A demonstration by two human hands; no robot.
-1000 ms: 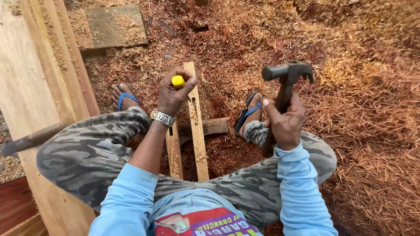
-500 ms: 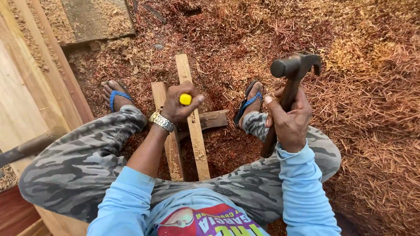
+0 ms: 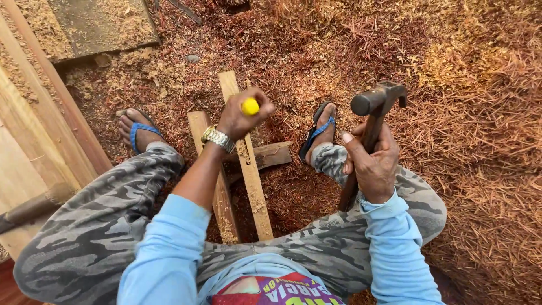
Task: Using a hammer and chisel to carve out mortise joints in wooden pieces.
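Observation:
My left hand (image 3: 240, 116), with a metal watch on the wrist, grips a tool with a yellow round handle end (image 3: 250, 106), held upright over the longer of two wooden slats (image 3: 252, 186). A shorter slat (image 3: 217, 197) lies beside it and a cross piece (image 3: 275, 155) runs under them. My right hand (image 3: 370, 164) is shut on the wooden handle of a claw hammer (image 3: 375, 101), raised upright to the right of the slats. I am seated, knees apart, with the slats between my legs.
Reddish wood shavings (image 3: 463, 113) cover the ground all around. Long light planks (image 3: 28, 141) lie along the left edge. A flat slab (image 3: 96, 25) dusted with sawdust sits at the top left. My feet wear blue-strapped sandals (image 3: 316, 133).
My left hand with the yellow-ended tool has drawn back toward me along the slat. The hammer stays raised in my right hand. The view has shifted slightly.

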